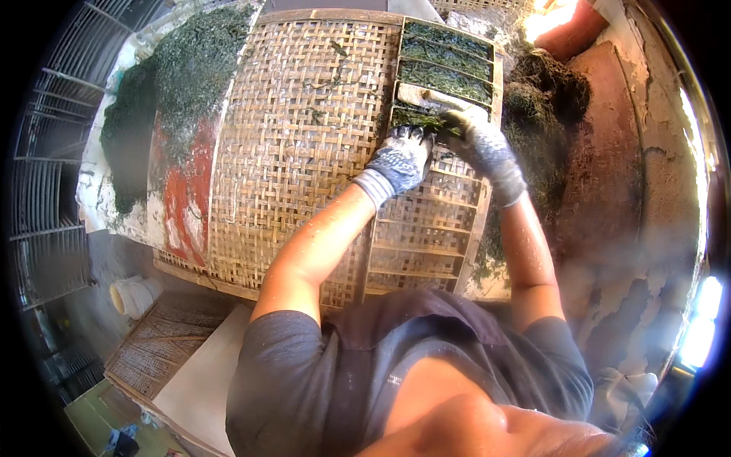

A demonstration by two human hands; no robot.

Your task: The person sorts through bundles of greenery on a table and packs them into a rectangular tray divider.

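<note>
Both my hands wear pale knitted work gloves with dark grey-blue markings, and they meet over a narrow wooden frame divided by crossbars (466, 263). My left hand (403, 160) has its fingers curled at a clump of green strands (419, 119), a seaweed-like or shredded-leaf material. From the other side my right hand (483, 145), somewhat blurred, closes on the same clump. A pale bar or strip (430, 97) lies just beyond the fingers; its kind is unclear. The frame's far sections hold flattened green strands (442, 75). Its near sections show bare woven bamboo.
A wide woven bamboo mat (297, 137) lies left of the frame, with stray green bits. Beyond it, a large green heap (190, 65) rests on a white and red surface. Dark strands (544, 91) pile up on the right, beside a reddish slab (605, 145). Metal bars (53, 160) stand far left.
</note>
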